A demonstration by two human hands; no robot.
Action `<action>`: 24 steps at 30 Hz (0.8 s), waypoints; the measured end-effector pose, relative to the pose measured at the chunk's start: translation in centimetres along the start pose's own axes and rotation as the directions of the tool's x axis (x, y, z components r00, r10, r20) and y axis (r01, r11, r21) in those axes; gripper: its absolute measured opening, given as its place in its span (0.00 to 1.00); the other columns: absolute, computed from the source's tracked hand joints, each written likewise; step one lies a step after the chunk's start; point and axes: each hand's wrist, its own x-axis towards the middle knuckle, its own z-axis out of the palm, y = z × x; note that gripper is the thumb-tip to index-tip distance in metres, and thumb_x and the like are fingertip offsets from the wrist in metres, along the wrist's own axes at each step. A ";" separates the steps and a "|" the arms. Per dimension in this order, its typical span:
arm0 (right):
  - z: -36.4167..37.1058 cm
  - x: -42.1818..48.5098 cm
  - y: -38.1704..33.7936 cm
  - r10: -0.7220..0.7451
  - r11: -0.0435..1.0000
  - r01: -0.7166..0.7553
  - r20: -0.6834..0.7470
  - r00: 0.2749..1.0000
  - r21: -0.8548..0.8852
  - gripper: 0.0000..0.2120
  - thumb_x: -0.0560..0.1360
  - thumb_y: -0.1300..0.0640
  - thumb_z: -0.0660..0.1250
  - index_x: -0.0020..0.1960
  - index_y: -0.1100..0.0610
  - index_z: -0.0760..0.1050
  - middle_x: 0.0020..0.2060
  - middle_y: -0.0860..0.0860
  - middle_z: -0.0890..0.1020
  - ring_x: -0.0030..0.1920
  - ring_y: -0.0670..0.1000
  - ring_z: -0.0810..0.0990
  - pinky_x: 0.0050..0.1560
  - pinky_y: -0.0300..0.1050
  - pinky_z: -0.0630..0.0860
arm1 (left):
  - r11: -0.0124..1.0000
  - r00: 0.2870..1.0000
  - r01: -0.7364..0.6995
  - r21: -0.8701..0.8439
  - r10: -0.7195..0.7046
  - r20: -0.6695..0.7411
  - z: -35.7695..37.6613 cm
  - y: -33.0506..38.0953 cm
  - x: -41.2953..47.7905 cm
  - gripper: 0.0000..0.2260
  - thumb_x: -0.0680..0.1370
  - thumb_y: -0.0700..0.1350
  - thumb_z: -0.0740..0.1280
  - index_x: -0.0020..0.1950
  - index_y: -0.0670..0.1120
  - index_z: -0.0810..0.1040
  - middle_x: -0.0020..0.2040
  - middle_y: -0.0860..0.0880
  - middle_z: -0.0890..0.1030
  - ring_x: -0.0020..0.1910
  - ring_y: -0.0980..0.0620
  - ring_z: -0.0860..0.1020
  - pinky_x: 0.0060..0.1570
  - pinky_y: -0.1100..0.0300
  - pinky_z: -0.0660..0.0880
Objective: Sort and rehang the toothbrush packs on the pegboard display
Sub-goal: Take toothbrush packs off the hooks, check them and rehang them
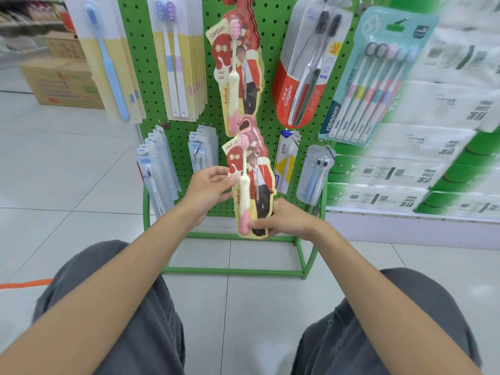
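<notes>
both hands are on the held canban packs (254, 180), which stand upright in the air just in front of the lower middle of the pegboard (151, 71), on no peg; the left hand (213, 185) pinches the upper left edge, thumb on the front and fingers curled behind; the right hand (284, 220) is wrapped round the bottom end; the pink hook cut-out (244, 123) at the top is free, just under the hanging canban packs (238, 71) of the same kind; i judge the step to be squaring the bunch before hanging it with its like; to do it well, level the cut-outs so they stack as one, keep the bottom grip firm so the glossy cards do not fan, then lift straight; which peg will take them i cannot tell
</notes>
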 end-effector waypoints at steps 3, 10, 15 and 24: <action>0.4 0.0 -0.1 -0.016 0.999 0.015 -0.028 0.999 -0.036 0.12 0.74 0.62 0.72 0.56 0.65 0.78 0.49 0.62 0.83 0.43 0.50 0.83 0.39 0.39 0.80 | 0.993 0.994 -0.077 0.087 0.083 -0.072 0.1 0.0 -0.1 0.08 0.77 0.38 0.70 0.54 0.46 0.75 0.52 0.49 0.80 0.49 0.52 0.81 0.40 0.64 0.81; 2.2 0.1 -0.8 -0.251 0.943 0.199 -0.176 0.952 -0.265 0.27 0.77 0.66 0.61 0.72 0.48 0.62 0.42 0.43 0.72 0.39 0.43 0.73 0.43 0.35 0.70 | 0.972 0.978 -0.187 0.141 0.171 0.119 1.2 0.6 -1.8 0.20 0.72 0.53 0.73 0.60 0.47 0.75 0.56 0.58 0.79 0.50 0.62 0.81 0.54 0.56 0.80; 3.4 -0.1 -0.2 -0.352 0.892 0.289 -0.132 0.927 -0.348 0.42 0.74 0.66 0.64 0.80 0.51 0.43 0.74 0.46 0.62 0.70 0.38 0.60 0.72 0.35 0.60 | 0.995 0.984 -0.097 0.018 0.093 0.150 1.8 0.4 -2.1 0.16 0.76 0.40 0.71 0.61 0.50 0.72 0.60 0.54 0.79 0.53 0.53 0.83 0.49 0.53 0.82; 2.7 -0.1 -1.0 -0.198 0.975 0.214 -0.202 0.959 0.062 0.14 0.72 0.61 0.75 0.51 0.48 0.76 0.45 0.42 0.83 0.41 0.37 0.82 0.43 0.35 0.77 | 0.967 0.995 0.099 -0.236 -0.098 0.017 1.0 1.2 -1.2 0.11 0.78 0.32 0.55 0.47 0.45 0.73 0.44 0.49 0.81 0.44 0.50 0.79 0.45 0.52 0.76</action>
